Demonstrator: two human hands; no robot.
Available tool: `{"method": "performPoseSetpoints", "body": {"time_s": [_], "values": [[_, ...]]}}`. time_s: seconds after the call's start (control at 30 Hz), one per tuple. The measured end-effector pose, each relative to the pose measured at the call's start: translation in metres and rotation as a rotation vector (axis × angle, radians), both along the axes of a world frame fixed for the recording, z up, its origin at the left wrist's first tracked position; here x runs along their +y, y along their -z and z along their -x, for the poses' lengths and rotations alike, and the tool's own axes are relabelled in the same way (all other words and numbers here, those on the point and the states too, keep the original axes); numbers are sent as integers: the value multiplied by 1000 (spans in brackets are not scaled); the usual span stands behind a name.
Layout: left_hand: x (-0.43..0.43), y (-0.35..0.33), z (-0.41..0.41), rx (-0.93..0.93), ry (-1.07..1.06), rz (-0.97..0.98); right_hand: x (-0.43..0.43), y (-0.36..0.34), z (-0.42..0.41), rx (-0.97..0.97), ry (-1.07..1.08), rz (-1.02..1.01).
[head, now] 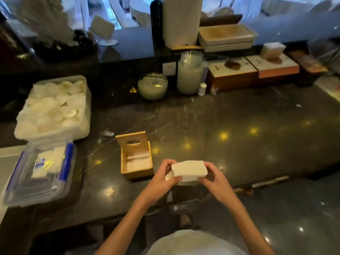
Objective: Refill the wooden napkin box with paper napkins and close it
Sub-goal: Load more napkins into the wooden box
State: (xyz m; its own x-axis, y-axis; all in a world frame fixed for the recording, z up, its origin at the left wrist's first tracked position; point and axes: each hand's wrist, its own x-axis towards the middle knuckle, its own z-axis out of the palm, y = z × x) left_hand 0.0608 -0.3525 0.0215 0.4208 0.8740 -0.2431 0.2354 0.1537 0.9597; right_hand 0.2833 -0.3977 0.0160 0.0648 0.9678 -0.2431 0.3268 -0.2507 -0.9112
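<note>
A thick stack of white paper napkins (188, 170) is held just above the dark counter, near its front edge. My left hand (161, 178) grips the stack's left end and my right hand (213, 178) grips its right end. The wooden napkin box (136, 163) stands a little to the left of the stack, open, with a few white napkins lying inside. Its hinged lid (131, 142), with an oval slot, stands upright at the back.
A clear plastic pack of napkins (42, 172) lies at the left edge. Behind it sits a plastic tub of white folded papers (53, 107). Glass jars (189, 74), a round bowl (152, 86) and wooden boxes (253, 70) line the back of the marble counter (239, 135).
</note>
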Motion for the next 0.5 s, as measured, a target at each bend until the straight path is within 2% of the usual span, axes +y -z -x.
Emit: {"method": "performPoseSetpoints", "body": {"time_s": [0.1,0.27,0.5], "values": [[21,16,-25,40,-25,-19,33,23,-21,-89,-38,-12],[24,58,-43,133,3,57,46,75,-38,-209,-158,124],[18,76,-47,170,-4,93,35,82,-36,42,-102,167]]}}
